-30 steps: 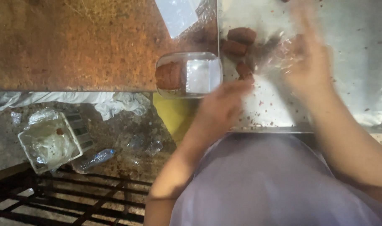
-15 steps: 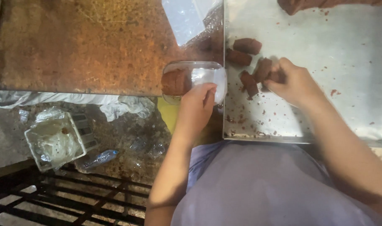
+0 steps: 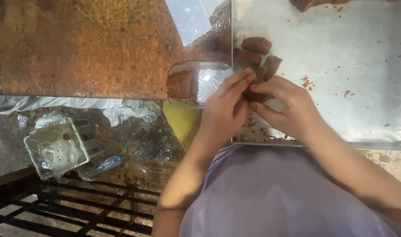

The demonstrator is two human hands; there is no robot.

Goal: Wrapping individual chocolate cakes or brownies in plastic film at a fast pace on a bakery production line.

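Both my hands meet over the near left corner of a metal tray (image 3: 367, 87). My left hand (image 3: 224, 112) and my right hand (image 3: 281, 105) pinch one reddish-brown sweet block (image 3: 255, 94) between their fingertips. Several more brown blocks (image 3: 257, 46) lie on the tray just beyond my fingers. A clear plastic box (image 3: 198, 83) sits left of my left hand at the tabletop's edge, with one brown block (image 3: 179, 84) in its left half.
A brown speckled tabletop (image 3: 77, 48) holds a clear plastic sheet (image 3: 191, 17) at the top. Below on the floor are a white basket with plastic waste (image 3: 55, 147), a crushed bottle (image 3: 99, 166), white cloth (image 3: 125, 109) and a black metal grate (image 3: 55, 206). More brown pieces (image 3: 314, 4) lie at the tray's far edge.
My left hand moved right from the clear box to join my right hand. My right hand drew back toward the tray's near corner, and both now grip one block together.
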